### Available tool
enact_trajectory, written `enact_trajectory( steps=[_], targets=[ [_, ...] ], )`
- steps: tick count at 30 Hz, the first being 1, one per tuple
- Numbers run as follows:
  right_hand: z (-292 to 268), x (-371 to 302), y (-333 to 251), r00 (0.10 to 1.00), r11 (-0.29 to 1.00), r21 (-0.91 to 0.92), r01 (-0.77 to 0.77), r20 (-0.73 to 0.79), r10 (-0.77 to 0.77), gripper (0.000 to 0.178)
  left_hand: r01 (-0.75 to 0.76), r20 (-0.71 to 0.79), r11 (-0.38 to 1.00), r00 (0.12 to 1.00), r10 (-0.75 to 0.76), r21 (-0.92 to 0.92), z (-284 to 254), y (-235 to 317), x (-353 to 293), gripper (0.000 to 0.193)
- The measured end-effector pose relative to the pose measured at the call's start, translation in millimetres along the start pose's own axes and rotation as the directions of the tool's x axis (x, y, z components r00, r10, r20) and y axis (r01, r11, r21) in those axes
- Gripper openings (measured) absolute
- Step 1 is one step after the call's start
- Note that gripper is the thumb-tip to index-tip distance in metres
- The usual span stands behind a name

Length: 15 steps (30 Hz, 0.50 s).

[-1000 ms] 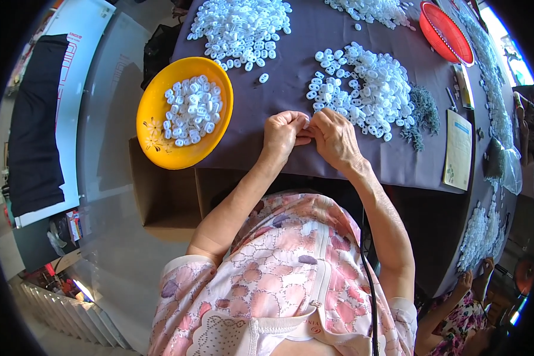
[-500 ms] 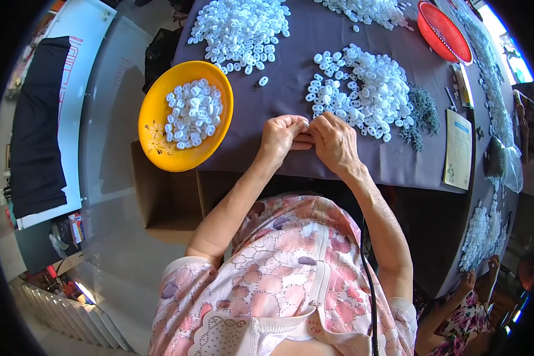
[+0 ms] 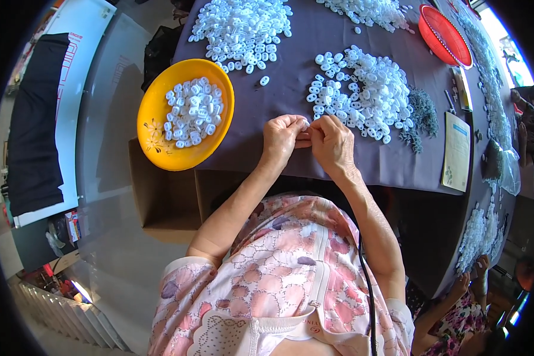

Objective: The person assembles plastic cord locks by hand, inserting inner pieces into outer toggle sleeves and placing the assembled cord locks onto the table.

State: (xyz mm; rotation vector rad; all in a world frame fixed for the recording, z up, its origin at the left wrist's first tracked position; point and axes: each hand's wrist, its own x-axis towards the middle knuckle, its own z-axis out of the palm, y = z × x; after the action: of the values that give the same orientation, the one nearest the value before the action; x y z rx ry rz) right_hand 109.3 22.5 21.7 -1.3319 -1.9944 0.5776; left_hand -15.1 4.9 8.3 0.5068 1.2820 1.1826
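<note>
1. White plastic piece (image 3: 305, 124): only a bit shows, at the fingertips of the left hand (image 3: 279, 139), over the near part of the dark tablecloth (image 3: 243, 139).
2. Left thumb and fingers press together on it. The right hand (image 3: 333, 142) is just beside, with its fingers bunched near the piece; I cannot tell if they grip anything.
3. It should be very light and hard, not squishy. It looks smooth, so it may slip. It likely won't break easily. Thumb and finger on its outside edges should hold it best.
4. I cannot tell which way it points, because fingers hide its long side. The loose piece (image 3: 264, 80) on the dark tablecloth is oval with two holes, and its long side seems to slant up to the right.
5. More white ovals (image 3: 191, 113) lie every which way in the yellow bowl (image 3: 153, 110) to the left, and in the heap (image 3: 374, 89) beyond the right hand. A gray-green pile (image 3: 422, 113) sits just right of that heap.
</note>
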Motion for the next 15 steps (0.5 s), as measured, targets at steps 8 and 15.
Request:
enact_trajectory(
  steps=[8, 15],
  targets=[
    [-0.9, 1.7, -5.7, 1.000, 0.999, -0.029, 0.018, 0.016, -0.018, 0.002, -0.021, -0.028, 0.998, 0.999, 0.020, -0.067, 0.9, -3.0, 0.5, 0.014],
    [2.2, 2.1, -2.9, 1.000, 1.000, -0.009, -0.028, 0.006, 0.028, 0.003, -0.020, -0.032, 0.999, 0.999, 0.019, -0.050, 2.4, 0.0, 0.2, 0.015]
  ],
)
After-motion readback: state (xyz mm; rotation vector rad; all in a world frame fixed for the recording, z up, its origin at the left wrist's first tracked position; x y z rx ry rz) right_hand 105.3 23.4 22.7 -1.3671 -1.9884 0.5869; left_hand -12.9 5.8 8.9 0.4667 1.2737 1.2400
